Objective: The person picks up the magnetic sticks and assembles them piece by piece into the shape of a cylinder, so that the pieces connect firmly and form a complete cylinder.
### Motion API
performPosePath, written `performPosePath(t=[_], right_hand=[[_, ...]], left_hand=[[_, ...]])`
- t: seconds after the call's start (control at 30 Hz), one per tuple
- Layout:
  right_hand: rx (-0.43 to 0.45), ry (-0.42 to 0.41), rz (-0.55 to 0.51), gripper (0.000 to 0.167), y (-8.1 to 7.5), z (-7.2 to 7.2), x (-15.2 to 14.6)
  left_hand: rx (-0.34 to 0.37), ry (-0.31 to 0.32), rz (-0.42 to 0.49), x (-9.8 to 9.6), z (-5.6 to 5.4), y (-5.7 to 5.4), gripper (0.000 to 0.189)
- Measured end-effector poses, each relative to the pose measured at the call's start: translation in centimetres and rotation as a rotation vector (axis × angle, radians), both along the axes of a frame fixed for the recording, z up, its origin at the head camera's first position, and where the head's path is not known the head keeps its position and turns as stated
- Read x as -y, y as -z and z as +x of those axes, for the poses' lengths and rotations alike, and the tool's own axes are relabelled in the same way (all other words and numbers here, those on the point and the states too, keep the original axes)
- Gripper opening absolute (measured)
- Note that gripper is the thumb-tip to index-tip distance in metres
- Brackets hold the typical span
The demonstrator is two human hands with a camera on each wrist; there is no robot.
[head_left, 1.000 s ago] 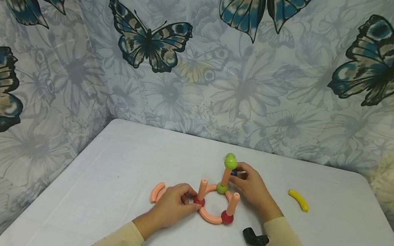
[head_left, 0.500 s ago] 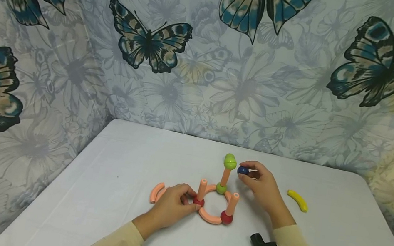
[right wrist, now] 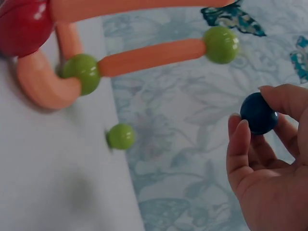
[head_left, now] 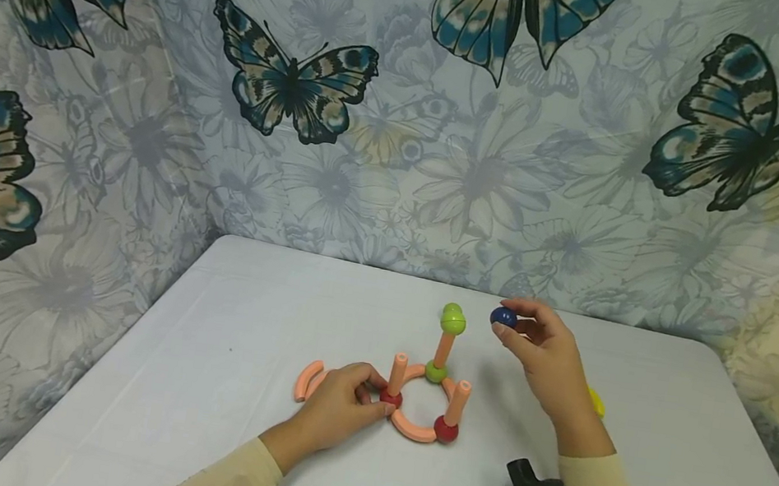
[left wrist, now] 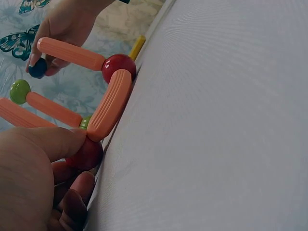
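My left hand (head_left: 340,406) pinches a red ball (left wrist: 86,154) at the left corner of a toy ring made of curved orange pieces (head_left: 414,429). Upright orange rods (head_left: 458,402) stand on the ring's balls. The rear rod (head_left: 444,351) rises from a green ball (head_left: 435,372) and carries another green ball (head_left: 453,323) on top. The other two rods have bare tops. My right hand (head_left: 548,361) holds a dark blue ball (right wrist: 259,113) between thumb and fingertips, raised in the air to the right of the rear rod and apart from it. A second red ball (head_left: 445,429) sits at the front right corner.
A loose green ball (right wrist: 121,136) lies on the white table (head_left: 259,316) behind the ring. Loose curved orange pieces (head_left: 307,381) lie left of my left hand. At the right, a yellow curved piece (head_left: 596,402) is partly hidden by my right forearm. A butterfly-patterned backdrop (head_left: 396,194) stands behind.
My right hand has moved away from the rear rod, right and upward, carrying the blue ball. My left hand has stayed on the red ball. My forearm now covers part of the yellow piece.
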State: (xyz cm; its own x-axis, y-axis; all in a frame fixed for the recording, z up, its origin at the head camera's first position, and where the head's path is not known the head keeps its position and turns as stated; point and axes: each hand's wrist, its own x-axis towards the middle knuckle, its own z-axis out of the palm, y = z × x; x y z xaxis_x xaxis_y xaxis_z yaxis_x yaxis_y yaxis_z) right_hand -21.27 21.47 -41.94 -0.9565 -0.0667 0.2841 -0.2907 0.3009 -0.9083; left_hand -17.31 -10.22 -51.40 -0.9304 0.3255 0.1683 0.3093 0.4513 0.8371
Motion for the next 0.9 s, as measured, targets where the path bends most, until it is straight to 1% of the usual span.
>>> performPosePath(t=[0.2, 0.37, 0.5, 0.63, 0.73, 0.9], right_hand=[[-0.064, -0.049, -0.076, 0.036, -2.1, 1.4, 0.8], [-0.115, -0.122, -0.1, 0.034, -2.9, 2.4, 2.0], [-0.153, -0.21, -0.075, 0.034, -2.9, 2.9, 3.2], [-0.186, -0.283, -0.037, 0.034, -2.5, 3.1, 4.4], [-0.192, -0.32, -0.009, 0.034, -2.3, 3.1, 5.3], [-0.196, -0.344, 0.068, 0.031, -2.1, 3.1, 6.5]], left_hand=[[-0.012, -0.003, 0.0, 0.0, 0.1, -0.1, 0.017], [-0.019, 0.001, 0.003, 0.0, 0.1, -0.1, 0.017], [-0.033, 0.004, 0.007, 0.0, 0.1, -0.2, 0.018], [-0.045, 0.004, 0.007, 0.1, 0.1, -0.2, 0.018], [-0.05, 0.001, 0.004, 0.0, 0.1, -0.3, 0.019], [-0.057, 0.004, 0.008, 0.0, 0.1, -0.4, 0.019]])
